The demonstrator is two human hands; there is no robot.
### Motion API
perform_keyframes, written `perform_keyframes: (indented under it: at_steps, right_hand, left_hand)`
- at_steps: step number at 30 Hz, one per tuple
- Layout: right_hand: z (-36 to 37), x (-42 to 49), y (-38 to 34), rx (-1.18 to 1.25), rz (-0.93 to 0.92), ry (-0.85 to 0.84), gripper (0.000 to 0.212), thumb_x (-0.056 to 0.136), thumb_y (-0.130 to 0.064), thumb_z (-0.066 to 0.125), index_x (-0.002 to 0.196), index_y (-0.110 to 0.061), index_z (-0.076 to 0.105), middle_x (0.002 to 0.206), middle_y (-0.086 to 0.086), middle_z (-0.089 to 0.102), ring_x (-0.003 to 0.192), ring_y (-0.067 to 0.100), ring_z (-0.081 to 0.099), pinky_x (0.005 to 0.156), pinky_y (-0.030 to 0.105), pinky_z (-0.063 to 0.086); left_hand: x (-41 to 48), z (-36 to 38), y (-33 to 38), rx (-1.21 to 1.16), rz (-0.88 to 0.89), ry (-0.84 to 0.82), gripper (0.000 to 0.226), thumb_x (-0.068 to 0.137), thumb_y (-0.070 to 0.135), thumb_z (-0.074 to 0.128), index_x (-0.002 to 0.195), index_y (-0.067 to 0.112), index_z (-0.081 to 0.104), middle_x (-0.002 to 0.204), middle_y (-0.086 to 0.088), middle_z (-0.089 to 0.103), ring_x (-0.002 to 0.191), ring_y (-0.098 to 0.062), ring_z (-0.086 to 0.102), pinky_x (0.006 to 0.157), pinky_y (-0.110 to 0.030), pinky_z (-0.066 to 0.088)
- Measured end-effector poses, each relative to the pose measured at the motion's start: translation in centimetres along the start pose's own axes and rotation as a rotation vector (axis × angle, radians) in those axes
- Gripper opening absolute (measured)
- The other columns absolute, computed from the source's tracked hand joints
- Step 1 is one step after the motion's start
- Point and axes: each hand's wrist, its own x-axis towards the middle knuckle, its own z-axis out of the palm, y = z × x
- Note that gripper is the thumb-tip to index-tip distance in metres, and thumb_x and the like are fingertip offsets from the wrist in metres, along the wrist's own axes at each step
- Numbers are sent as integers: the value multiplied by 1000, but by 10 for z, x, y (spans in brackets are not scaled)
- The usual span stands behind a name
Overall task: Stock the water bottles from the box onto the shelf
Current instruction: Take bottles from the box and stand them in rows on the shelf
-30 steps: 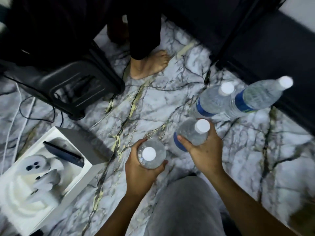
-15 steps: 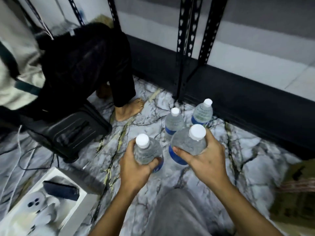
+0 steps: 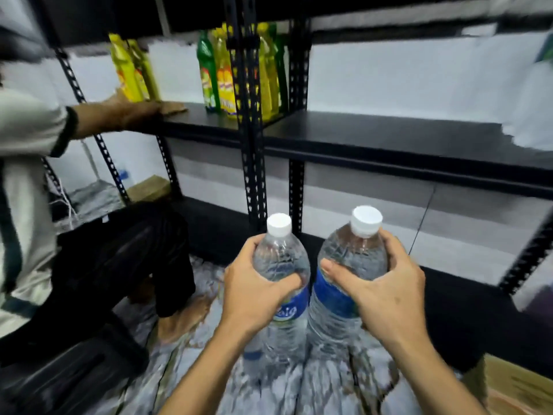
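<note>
I hold two clear water bottles with white caps and blue labels, upright and side by side in front of a black metal shelf (image 3: 389, 136). My left hand (image 3: 254, 292) grips the left bottle (image 3: 282, 256) round its shoulder. My right hand (image 3: 386, 289) grips the right bottle (image 3: 356, 250) the same way. Both bottles are off the marble floor (image 3: 191, 366), below the middle shelf board. Part of a cardboard box (image 3: 514, 387) shows at the bottom right corner.
Another person (image 3: 33, 187) crouches at the left, a hand (image 3: 140, 110) resting on the shelf board beside yellow and green bottles (image 3: 215, 76). Black perforated uprights (image 3: 251, 145) stand straight ahead. A dark stool (image 3: 68, 375) sits at the lower left.
Both hands have lifted their bottles off the floor. The view has swung up from the floor to the shelf, and the two other bottles standing on the floor are out of sight.
</note>
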Motion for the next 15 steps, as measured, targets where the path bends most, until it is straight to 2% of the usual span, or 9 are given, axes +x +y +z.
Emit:
perform_keyframes:
  at_steps: [3, 7, 11, 15]
  right_hand:
    - [-24, 50, -23, 1, -23, 57, 69, 51, -46, 97, 112, -35, 67, 100, -17, 75, 91, -1, 71, 88, 37, 60]
    - [-48, 120, -61, -5, -97, 132, 66, 50, -40, 98, 108, -39, 67, 93, -23, 74, 85, -3, 71, 85, 37, 61]
    - [-66, 192, -94, 20, -140, 194, 73, 45, -57, 93, 111, -35, 69, 94, -17, 77, 91, 8, 74, 86, 41, 61]
    - [-85, 262, -128, 42, -175, 209, 50, 50, -45, 98, 90, -35, 69, 84, -15, 77, 83, 5, 74, 84, 41, 62]
  left_hand:
    - [42, 23, 48, -6, 50, -43, 58, 54, 22, 95, 104, 31, 67, 88, 17, 77, 80, 1, 72, 73, -20, 55]
    - [103, 54, 115, -14, 143, -68, 56, 47, 33, 85, 100, 32, 67, 86, 19, 76, 78, 2, 71, 74, -23, 56]
    - [161, 77, 175, 8, 233, -42, 51, 50, 31, 88, 97, 32, 67, 83, 20, 75, 76, 5, 68, 71, -20, 54]
    - [214, 98, 227, -11, 294, -42, 49, 51, 31, 90, 95, 30, 69, 83, 14, 76, 75, 0, 69, 70, -27, 55]
